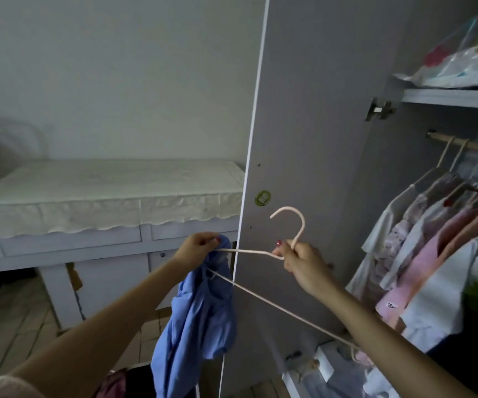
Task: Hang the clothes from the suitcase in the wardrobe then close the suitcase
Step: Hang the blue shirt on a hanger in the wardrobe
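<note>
A blue garment [197, 320] hangs from the left end of a cream hanger [295, 225]. My left hand [197, 245] pinches the garment's top against the hanger's left arm. My right hand [300, 262] grips the hanger at the neck, just below the hook. Both are held in front of the open wardrobe door [312, 139]. The wardrobe rail [461, 143] at upper right carries several hung clothes [432, 254]. At the bottom edge, dark and pink cloth [120, 380] shows; I cannot tell if it is the suitcase.
A white table with a lace-edged cover [103, 193] stands against the wall on the left. A wardrobe shelf [455, 96] above the rail holds plastic-wrapped packs. Folded items lie in the wardrobe's lower part [332, 374]. Tiled floor [16, 326] is at lower left.
</note>
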